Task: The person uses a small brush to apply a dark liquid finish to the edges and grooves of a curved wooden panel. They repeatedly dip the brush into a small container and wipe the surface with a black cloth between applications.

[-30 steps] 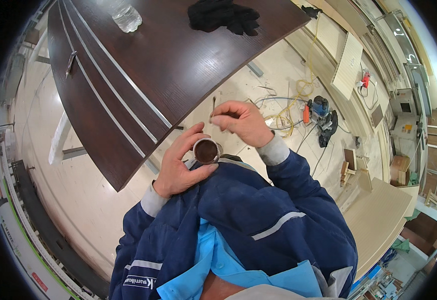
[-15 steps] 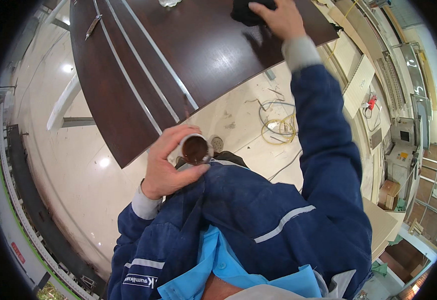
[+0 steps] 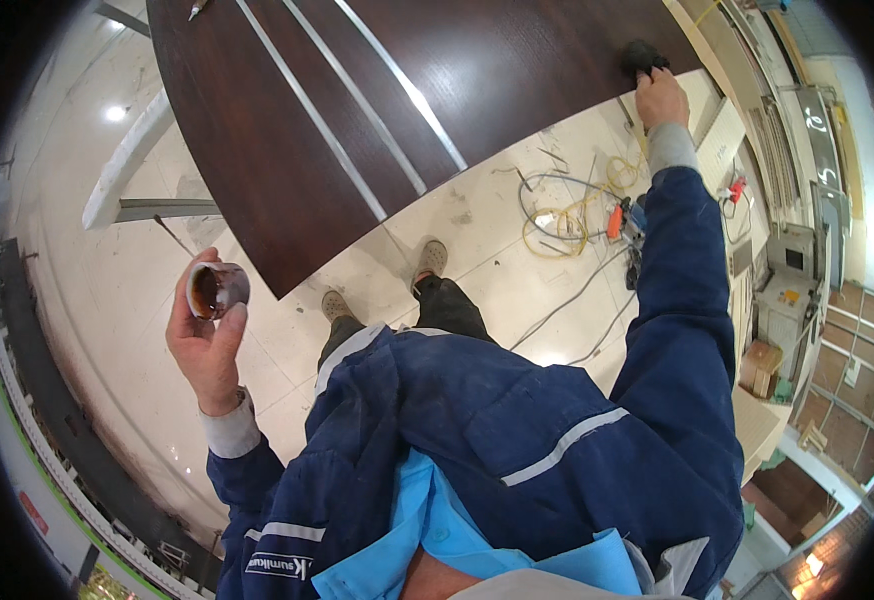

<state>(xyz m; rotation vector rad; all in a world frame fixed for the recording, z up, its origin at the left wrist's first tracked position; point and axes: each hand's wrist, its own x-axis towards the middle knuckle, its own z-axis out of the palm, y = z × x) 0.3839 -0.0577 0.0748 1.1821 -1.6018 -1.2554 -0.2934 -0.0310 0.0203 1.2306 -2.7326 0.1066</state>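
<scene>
My left hand [image 3: 202, 355] is closed round a small pale cup [image 3: 233, 288] of dark brown liquid, tilted just off the left corner of a dark brown wooden panel [image 3: 527, 80]. A thin dark-tipped stick, perhaps a brush [image 3: 172, 234], juts out beyond its fingers; how it is held is hidden. Far to the right, my right hand [image 3: 662, 100] presses a bunched black cloth [image 3: 643, 56] on the panel near its right edge. Three silver strips [image 3: 375, 118] run across the panel. At the top left lies a slim tool [image 3: 197, 9], partly cut off.
Below the panel, a yellow and grey cable coil [image 3: 557, 235] and an orange-and-blue power tool [image 3: 617, 220] lie on the tiled floor. A pale curved piece [image 3: 122, 180] stands at left. Boards [image 3: 772, 100] and a cardboard box [image 3: 760, 368] are at right.
My left hand has moved left with the cup, away from my body. My right hand has slid right and nearer with the black cloth. The panel sits higher and further right in view.
</scene>
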